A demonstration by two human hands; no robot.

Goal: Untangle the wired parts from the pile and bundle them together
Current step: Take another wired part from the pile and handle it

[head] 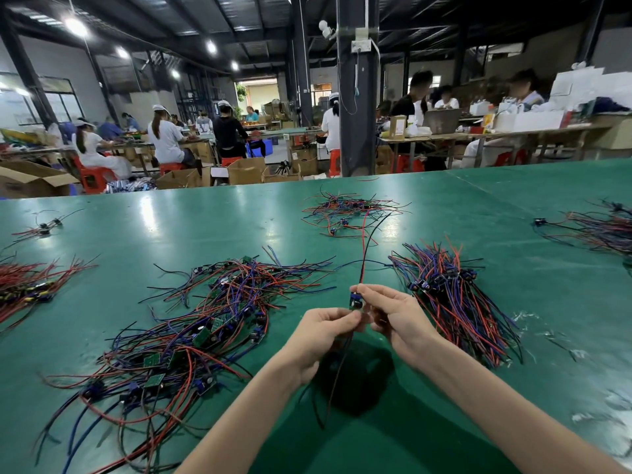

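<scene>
Bright ceiling lamps [76,26] throw white glare on the green table [205,227]. A dark shadow [355,381] pools near its front. Edges bend and blur, and the background is soft.

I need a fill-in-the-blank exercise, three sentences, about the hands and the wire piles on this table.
1. The left hand and the right hand pinch one wired part above the ____ table.
2. The tangled pile lies on the person's ____ side.
3. The neat bundle lies on the person's ____ side.
Missing words: green; left; right.
</scene>
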